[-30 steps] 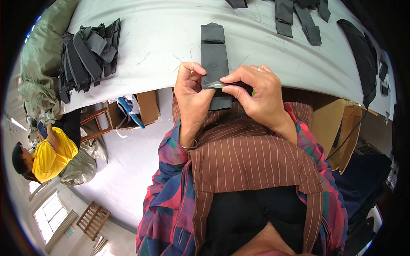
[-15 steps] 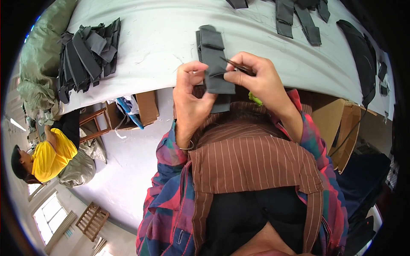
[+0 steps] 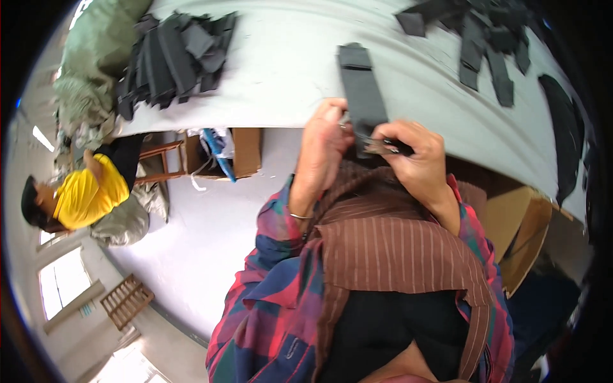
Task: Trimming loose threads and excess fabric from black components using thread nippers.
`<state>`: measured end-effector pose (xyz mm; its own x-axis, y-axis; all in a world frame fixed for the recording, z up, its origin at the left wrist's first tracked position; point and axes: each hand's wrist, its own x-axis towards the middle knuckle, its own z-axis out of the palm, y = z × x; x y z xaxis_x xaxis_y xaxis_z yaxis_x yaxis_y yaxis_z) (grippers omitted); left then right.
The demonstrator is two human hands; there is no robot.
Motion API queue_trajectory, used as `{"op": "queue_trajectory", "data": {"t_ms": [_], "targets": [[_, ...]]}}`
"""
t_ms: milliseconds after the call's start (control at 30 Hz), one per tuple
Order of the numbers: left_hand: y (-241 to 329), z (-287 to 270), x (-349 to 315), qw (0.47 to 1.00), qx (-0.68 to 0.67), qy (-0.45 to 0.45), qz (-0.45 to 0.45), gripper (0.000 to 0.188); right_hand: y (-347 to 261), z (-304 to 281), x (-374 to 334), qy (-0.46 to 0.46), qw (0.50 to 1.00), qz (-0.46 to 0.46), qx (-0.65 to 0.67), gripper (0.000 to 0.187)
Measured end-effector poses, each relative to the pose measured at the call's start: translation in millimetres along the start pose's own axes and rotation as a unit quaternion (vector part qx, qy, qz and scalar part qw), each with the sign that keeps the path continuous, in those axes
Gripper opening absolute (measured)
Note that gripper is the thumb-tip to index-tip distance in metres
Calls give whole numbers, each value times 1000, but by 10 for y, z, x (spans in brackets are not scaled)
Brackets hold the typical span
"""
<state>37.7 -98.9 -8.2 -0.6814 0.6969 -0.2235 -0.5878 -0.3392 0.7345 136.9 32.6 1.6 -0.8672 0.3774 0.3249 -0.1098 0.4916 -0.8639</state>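
A long dark grey fabric strip [image 3: 361, 89] lies across the white table [image 3: 287, 70] with its near end at the table's front edge. My left hand [image 3: 322, 143] pinches that near end from the left side. My right hand [image 3: 412, 159] is closed around a small metal tool [image 3: 378, 148], whose tip sits against the strip's end between both hands. The strip's lowest part is hidden by my fingers. My plaid sleeves and a brown striped apron fill the lower view.
A heap of dark fabric pieces [image 3: 172, 57] lies at the table's left, with more pieces [image 3: 485, 38] scattered at the far right. A green sack [image 3: 96, 64] and a person in a yellow shirt [image 3: 83, 198] are at left. Cardboard boxes [image 3: 246, 150] stand under the table.
My hands have slid down from the strip's middle to its near end. The right hand now holds the small tool low against the end, not across the strip.
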Motion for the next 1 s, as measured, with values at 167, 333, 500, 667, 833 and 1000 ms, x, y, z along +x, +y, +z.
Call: {"op": "queue_trajectory", "data": {"t_ms": [167, 333, 500, 667, 833, 1000], "targets": [[-30, 29, -7, 997, 62, -1, 35, 25, 46, -66, -39, -44, 999, 13, -3, 19], [52, 51, -5, 996, 72, 43, 37, 27, -27, -170, 78, 58, 997, 40, 11, 22], [78, 14, -26, 996, 80, 28, 35, 26, 117, -276, 169, 38, 997, -4, -73, 17], [64, 50, -26, 995, 95, 29, 20, 25, 147, -249, 181, 43, 994, -23, -93, 16], [60, 19, -30, 998, 67, 16, -17, 24, 196, -276, 185, 51, 986, -79, -135, 14], [50, 16, -23, 998, 47, 16, -38, 23, 252, -319, 122, 94, 992, -42, -79, 12]]}}
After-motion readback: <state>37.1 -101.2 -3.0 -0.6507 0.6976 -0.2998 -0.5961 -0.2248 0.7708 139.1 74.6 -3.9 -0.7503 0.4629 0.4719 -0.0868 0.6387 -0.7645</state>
